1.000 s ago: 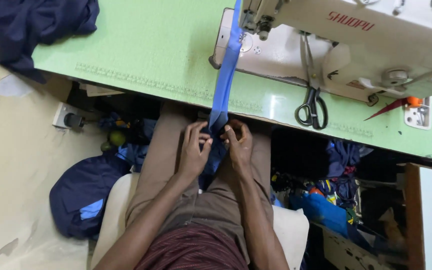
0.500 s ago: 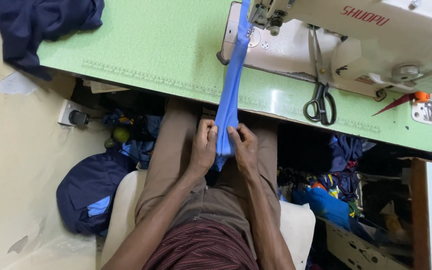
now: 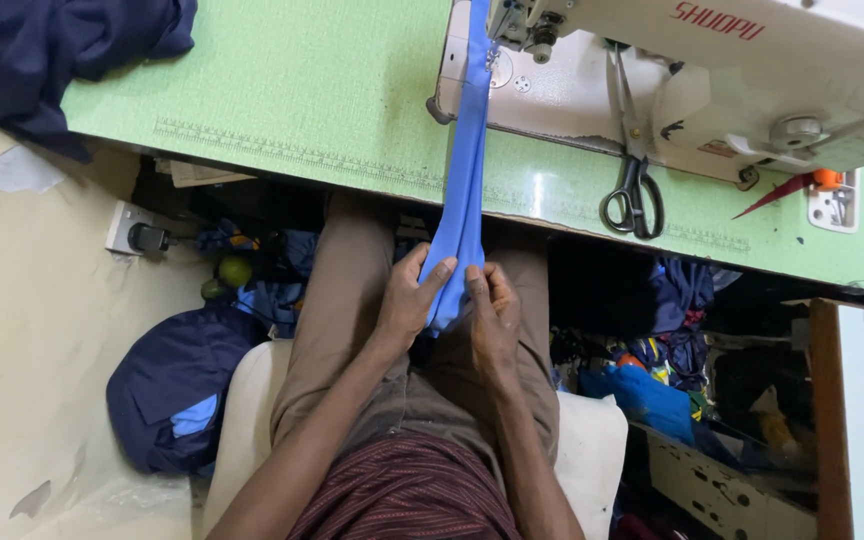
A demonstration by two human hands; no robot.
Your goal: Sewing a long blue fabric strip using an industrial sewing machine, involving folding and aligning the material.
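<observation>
A long blue fabric strip (image 3: 466,170) runs from under the needle of a white sewing machine (image 3: 712,80) down over the front edge of the green table (image 3: 292,100) into my lap. My left hand (image 3: 407,300) pinches the strip's lower end from the left, thumb on top. Pressing the same end from the right is my right hand (image 3: 492,315), fingers curled on the cloth. Both hands sit above my brown trousers, below the table edge.
Black-handled scissors (image 3: 632,190) lie on the machine bed right of the strip. Dark navy cloth (image 3: 72,50) is heaped at the table's far left corner. Navy garments (image 3: 177,385) lie on the floor left of my white seat (image 3: 242,430); fabric scraps clutter the floor at right.
My hands have slid a little lower along the blue strip and closed nearer together on its end. The view has shifted slightly toward the table.
</observation>
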